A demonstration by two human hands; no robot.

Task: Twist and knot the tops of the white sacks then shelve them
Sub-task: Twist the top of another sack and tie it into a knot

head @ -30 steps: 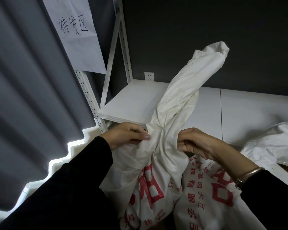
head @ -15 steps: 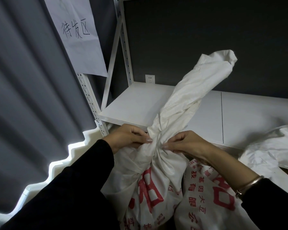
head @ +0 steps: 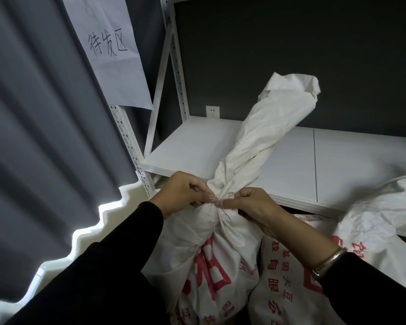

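A white sack with red printing stands in front of me, its top twisted into a long rope that leans up and to the right over the shelf. My left hand pinches the neck of the sack from the left. My right hand grips the same neck from the right, thumbs nearly touching. A thin clear strand shows between the fingers at the neck. A second printed white sack stands just to the right, under my right forearm.
A white metal shelf board lies right behind the sack, with its perforated upright at the left. Another white sack lies on the shelf's right end. A paper sign hangs on the upright; a grey curtain fills the left.
Both hands have closed in on the sack's neck and cinched it tighter. The twisted top now stands narrower and more wound than before.
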